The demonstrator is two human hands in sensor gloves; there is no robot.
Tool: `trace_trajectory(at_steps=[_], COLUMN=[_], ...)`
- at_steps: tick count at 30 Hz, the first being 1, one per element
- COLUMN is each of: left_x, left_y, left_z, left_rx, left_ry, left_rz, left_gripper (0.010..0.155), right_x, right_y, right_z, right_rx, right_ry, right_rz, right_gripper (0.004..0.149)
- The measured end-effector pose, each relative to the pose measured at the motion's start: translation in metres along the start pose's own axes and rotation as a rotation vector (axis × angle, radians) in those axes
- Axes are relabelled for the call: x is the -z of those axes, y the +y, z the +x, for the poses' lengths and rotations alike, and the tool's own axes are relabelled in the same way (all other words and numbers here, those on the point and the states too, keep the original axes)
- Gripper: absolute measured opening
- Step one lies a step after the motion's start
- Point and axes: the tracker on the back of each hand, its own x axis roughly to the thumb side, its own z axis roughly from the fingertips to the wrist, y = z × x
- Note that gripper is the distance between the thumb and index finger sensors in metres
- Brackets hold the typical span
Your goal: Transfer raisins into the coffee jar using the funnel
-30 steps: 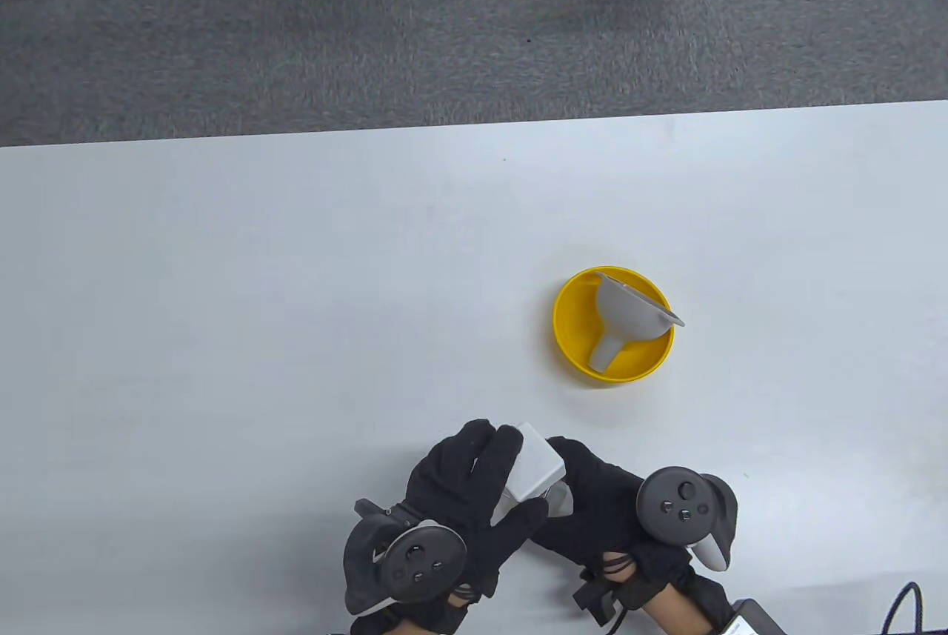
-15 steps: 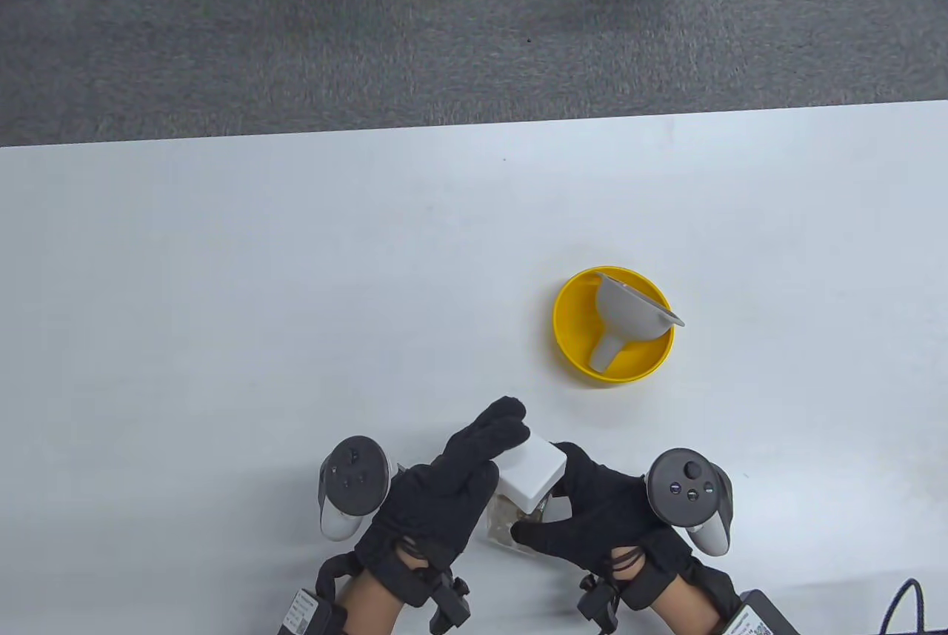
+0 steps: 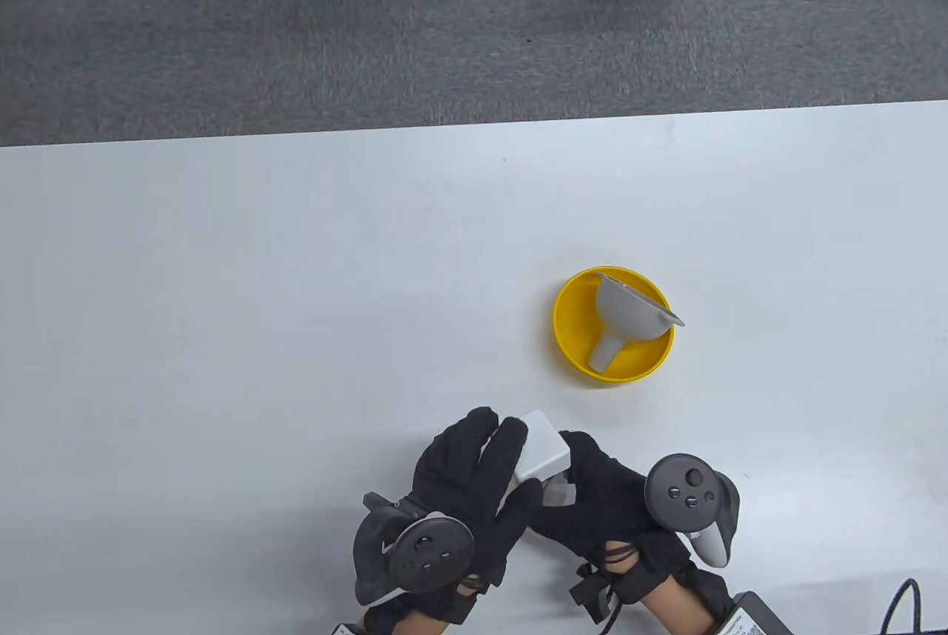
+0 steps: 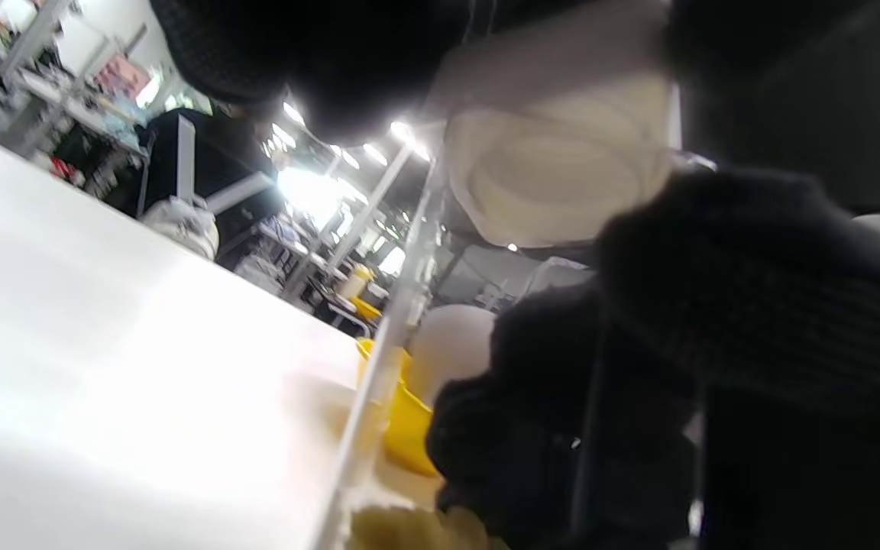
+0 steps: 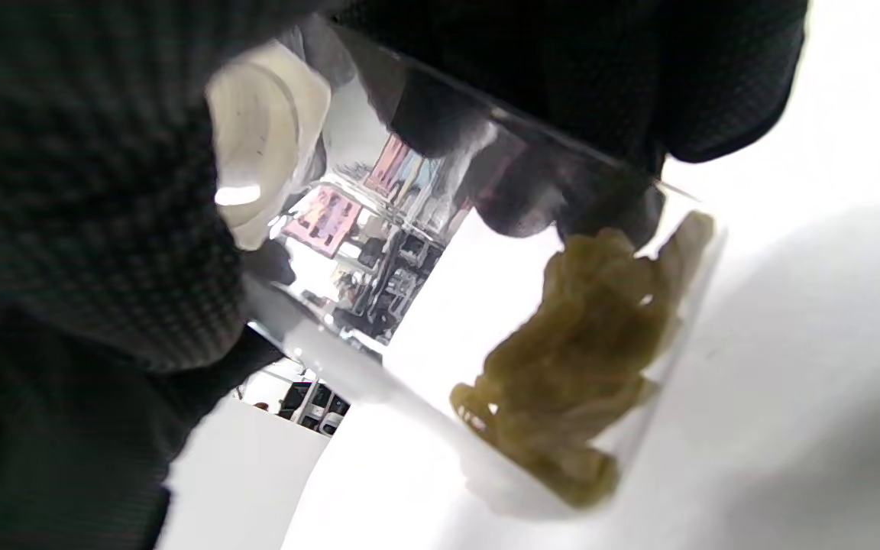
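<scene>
From above, both gloved hands meet near the front edge of the white surface [image 3: 259,279] around a clear jar with a white square lid [image 3: 544,451]. The left hand [image 3: 474,487] lies over the lid's left side, its fingers [image 3: 498,442] draped on the lid's top and its thumb reaching under toward the jar's body. The right hand [image 3: 603,498] wraps the jar from the right and below; its grip holds the clear body, which is almost wholly hidden between the two gloves. Behind and to the right, well apart from the hands, a yellow bowl [image 3: 574,338] stands with a grey funnel [image 3: 629,313] lying tilted in it, wide mouth propped on the right rim, spout pointing down into the bowl.

The left wrist view is blurred: the underside of the white lid [image 4: 562,164] shows at top with dark gloved fingers [image 4: 753,305] closed round the jar below it, so the left grip holds the lid end. The yellow bowl [image 4: 402,428] shows beyond, through the clear wall.

In the right wrist view the clear jar [image 5: 478,305] lies tilted, with a clump of greenish-yellow raisins [image 5: 577,359] gathered at its lower end. The white lid [image 5: 264,137] sits at the upper left, and gloved fingertips [image 5: 532,191] press the jar's far wall.
</scene>
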Motion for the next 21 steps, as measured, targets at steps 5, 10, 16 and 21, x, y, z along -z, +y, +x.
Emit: trace_trajectory(at_steps=[5, 10, 16, 21], left_x=[0.010, 0.011, 0.001, -0.001], left_y=[-0.007, -0.006, 0.005, 0.001], left_z=[-0.036, -0.049, -0.022, -0.002], left_rx=[-0.814, -0.812, -0.360, -0.034], left_ry=[0.021, 0.038, 0.048, 0.042], left_rz=[-0.184, -0.255, -0.053, -0.005], left_gripper=[0.058, 0.057, 0.077, 0.080], right_x=[-0.001, -0.001, 0.000, -0.006], right_y=[0.006, 0.008, 0.007, 0.010], right_z=[0.002, 0.002, 0.000, 0.004], right_rx=[0.244, 0.181, -0.012, -0.069], right_ry=[-0.045, -0.039, -0.022, -0.047], right_rz=[0.174, 0.151, 0.017, 0.011], right_gripper=[0.092, 0.092, 0.092, 0.092])
